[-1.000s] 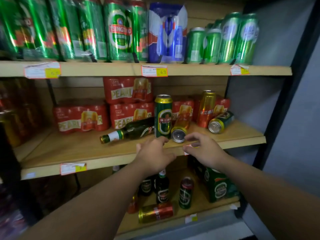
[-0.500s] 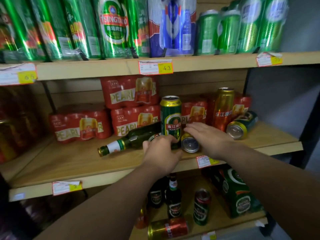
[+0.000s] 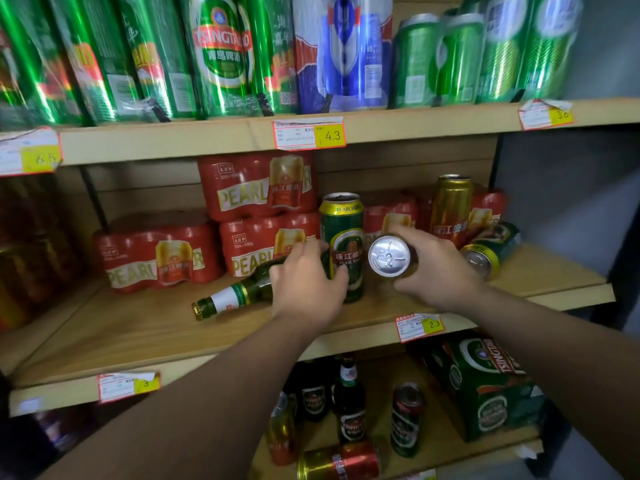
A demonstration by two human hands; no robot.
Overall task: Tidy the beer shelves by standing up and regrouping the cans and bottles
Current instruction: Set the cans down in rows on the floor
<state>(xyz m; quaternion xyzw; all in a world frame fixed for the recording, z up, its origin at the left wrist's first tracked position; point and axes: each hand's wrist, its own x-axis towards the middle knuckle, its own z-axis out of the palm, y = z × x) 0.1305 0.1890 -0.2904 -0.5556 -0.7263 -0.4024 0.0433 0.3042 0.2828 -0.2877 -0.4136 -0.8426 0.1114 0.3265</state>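
On the middle shelf [image 3: 138,327] a green glass bottle [image 3: 230,297] lies on its side, cap toward me. My left hand [image 3: 304,289] is closed around its body. Right beside it stands a tall green Pearl River can [image 3: 343,244]. My right hand [image 3: 433,268] grips a fallen can [image 3: 388,256] whose silver top faces me, lifted off the shelf. Behind stands a gold-and-red can [image 3: 452,206]. A green-and-gold can [image 3: 485,252] lies on its side at the right.
Red Pearl six-packs [image 3: 156,251] line the back of the middle shelf. Green Tsingtao cans [image 3: 221,53] and a blue pack [image 3: 343,50] fill the top shelf. Below stand dark bottles [image 3: 349,403], a green can [image 3: 407,419], a fallen red-gold can [image 3: 341,462] and a Tsingtao carton [image 3: 485,386].
Both hands reached onto the middle shelf. My left hand closed on the lying bottle and my right hand took hold of the fallen can, which now points its top at me. The camera came closer.
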